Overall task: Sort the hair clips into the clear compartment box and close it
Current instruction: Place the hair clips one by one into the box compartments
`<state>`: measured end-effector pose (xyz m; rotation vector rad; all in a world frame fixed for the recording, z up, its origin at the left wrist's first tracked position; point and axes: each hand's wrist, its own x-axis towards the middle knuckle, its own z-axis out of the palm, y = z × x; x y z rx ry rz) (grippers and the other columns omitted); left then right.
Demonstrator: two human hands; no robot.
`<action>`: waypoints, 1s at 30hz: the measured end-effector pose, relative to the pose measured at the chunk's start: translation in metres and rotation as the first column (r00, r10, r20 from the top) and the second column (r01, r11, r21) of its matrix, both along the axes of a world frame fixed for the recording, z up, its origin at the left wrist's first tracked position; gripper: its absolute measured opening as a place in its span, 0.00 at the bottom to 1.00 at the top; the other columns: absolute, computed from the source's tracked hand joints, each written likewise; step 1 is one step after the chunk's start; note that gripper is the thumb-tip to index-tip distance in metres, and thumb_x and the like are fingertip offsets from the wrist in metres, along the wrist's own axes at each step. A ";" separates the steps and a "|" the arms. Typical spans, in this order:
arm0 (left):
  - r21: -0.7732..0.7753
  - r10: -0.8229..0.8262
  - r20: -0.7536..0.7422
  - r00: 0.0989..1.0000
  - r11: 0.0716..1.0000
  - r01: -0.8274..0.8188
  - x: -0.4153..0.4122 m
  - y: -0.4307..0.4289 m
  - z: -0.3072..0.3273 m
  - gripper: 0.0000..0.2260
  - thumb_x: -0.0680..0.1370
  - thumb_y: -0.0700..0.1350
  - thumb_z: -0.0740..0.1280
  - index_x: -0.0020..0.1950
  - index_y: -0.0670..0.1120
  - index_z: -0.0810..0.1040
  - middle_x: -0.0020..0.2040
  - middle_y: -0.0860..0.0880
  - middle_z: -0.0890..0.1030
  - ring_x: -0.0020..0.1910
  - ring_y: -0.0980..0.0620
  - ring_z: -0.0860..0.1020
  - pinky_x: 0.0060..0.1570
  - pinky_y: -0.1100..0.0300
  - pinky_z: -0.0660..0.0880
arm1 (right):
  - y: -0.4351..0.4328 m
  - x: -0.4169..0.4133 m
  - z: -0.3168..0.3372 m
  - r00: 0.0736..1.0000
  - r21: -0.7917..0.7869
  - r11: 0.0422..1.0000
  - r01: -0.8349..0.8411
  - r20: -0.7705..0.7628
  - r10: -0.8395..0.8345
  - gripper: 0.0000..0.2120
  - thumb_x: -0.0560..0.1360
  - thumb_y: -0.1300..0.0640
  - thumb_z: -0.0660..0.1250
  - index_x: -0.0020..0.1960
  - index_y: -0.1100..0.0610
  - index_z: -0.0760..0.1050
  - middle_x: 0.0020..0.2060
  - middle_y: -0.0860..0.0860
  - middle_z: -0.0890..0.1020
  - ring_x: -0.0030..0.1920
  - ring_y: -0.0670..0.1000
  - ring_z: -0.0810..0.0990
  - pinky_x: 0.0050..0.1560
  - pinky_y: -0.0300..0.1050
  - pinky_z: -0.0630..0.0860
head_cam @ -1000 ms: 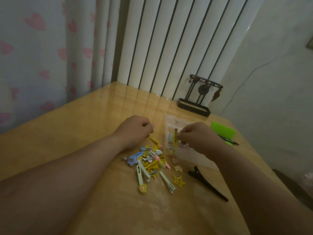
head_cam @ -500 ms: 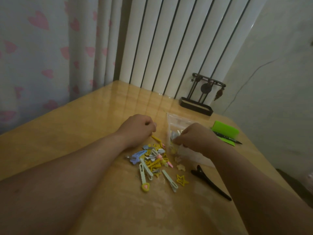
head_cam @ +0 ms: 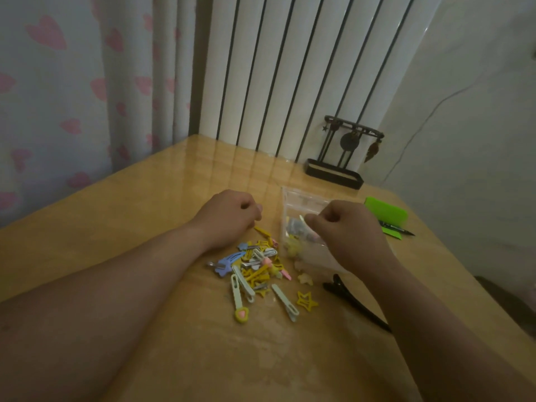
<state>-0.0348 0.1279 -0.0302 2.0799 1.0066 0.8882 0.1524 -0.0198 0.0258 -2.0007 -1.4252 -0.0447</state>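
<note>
the clear box (head_cam: 303, 202) lies open on the bench (head_cam: 121, 227), just right of the loose pile of clips (head_cam: 256, 265), probably so each clip has only a short way to travel. a few pale, blue and yellow clips already show through its wall at the near left part. which compartment they sit in is too blurred to tell.

the right hand (head_cam: 349, 232) hangs over the box with its fingers (head_cam: 311, 220) curled in and thumb pressed to forefinger. a thin pale sliver shows at the tips, but i cannot tell whether it is a clip being pinched or one already lying in the box. the pose looks like a drop or a small adjustment inside a compartment.

the left hand (head_cam: 229, 216) rests at the far edge of the pile, fingers clenched under the palm. a long yellow clip (head_cam: 263, 232) runs out from beneath it; whether the fingers grasp it or only touch it cannot be told. it seems set to feed the next clip across.

most of the sorting looks undone: the pile is thick, and a star clip (head_cam: 307, 300), a heart-tipped clip (head_cam: 238, 300) and a long black clip (head_cam: 356, 306) lie apart, nearer the person. the black one may be too long for a compartment. the tangled pile will likely need clips picked off one at a time.
</note>
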 end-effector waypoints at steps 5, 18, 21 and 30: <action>0.014 -0.005 -0.007 1.000 1.000 0.006 0.004 -0.003 0.003 0.12 0.83 0.51 0.67 0.44 0.49 0.86 0.39 0.52 0.87 0.43 0.53 0.84 0.53 0.52 0.79 | -0.023 0.006 -0.003 0.995 0.104 0.992 -0.077 -0.062 0.083 0.15 0.79 0.45 0.72 0.39 0.53 0.80 0.32 0.50 0.80 0.36 0.47 0.78 0.35 0.45 0.73; 0.013 0.004 -0.015 1.000 1.000 -0.004 0.002 -0.003 0.003 0.12 0.83 0.50 0.67 0.45 0.49 0.87 0.41 0.51 0.87 0.42 0.56 0.82 0.48 0.58 0.76 | -0.047 0.009 0.012 0.937 -0.282 0.907 -0.311 0.066 0.342 0.06 0.78 0.44 0.71 0.45 0.43 0.83 0.36 0.43 0.82 0.38 0.40 0.79 0.38 0.41 0.76; 0.016 0.006 -0.018 1.000 1.000 -0.006 0.002 -0.004 0.002 0.12 0.83 0.50 0.67 0.45 0.49 0.87 0.41 0.51 0.87 0.43 0.54 0.83 0.50 0.57 0.77 | -0.052 0.006 0.017 0.904 -0.407 0.845 -0.346 0.096 0.417 0.02 0.77 0.45 0.73 0.49 0.40 0.83 0.41 0.41 0.82 0.45 0.35 0.78 0.39 0.36 0.74; 0.010 0.001 -0.013 1.000 1.000 -0.001 0.002 -0.007 0.003 0.11 0.83 0.49 0.67 0.47 0.47 0.87 0.41 0.50 0.87 0.46 0.49 0.84 0.53 0.52 0.79 | -0.058 -0.005 0.020 0.855 -0.612 0.710 -0.349 0.101 0.508 0.15 0.76 0.42 0.75 0.61 0.37 0.78 0.50 0.37 0.79 0.48 0.40 0.77 0.51 0.40 0.77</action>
